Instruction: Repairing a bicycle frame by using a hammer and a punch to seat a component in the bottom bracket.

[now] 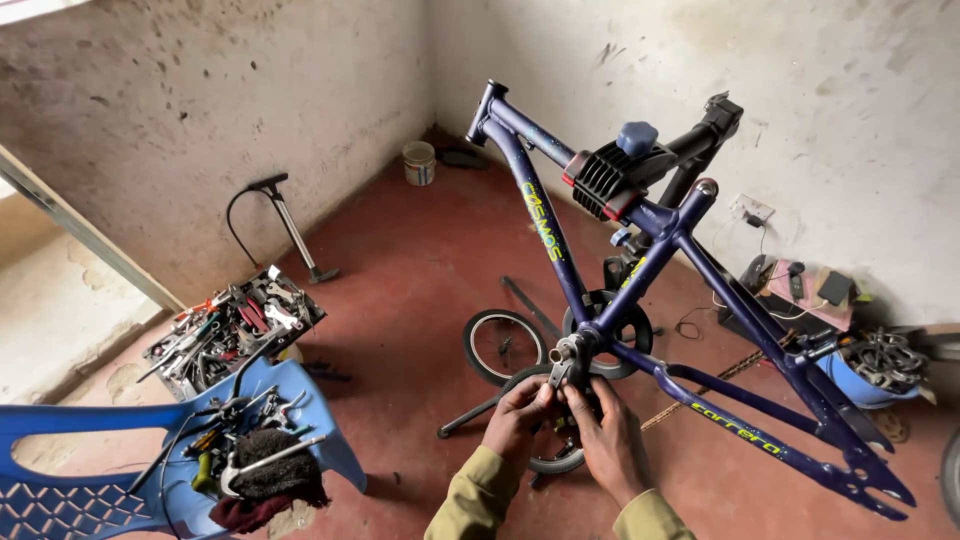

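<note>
Together, the left hand [518, 410] and right hand [603, 432] pinch small fittings at the bottom bracket [570, 355] of a blue bike frame [690, 300] clamped in a stand. A loosened piece could slip free, probably dropping toward the small wheel [503, 345] below the bracket.

A single head-worn camera looks steeply down and forward from just above the hands [565, 425] at six o'clock, close to the bike frame [650, 290] at centre, facing the room corner at twelve o'clock, with the blue chair [90, 450] at eight o'clock.
</note>
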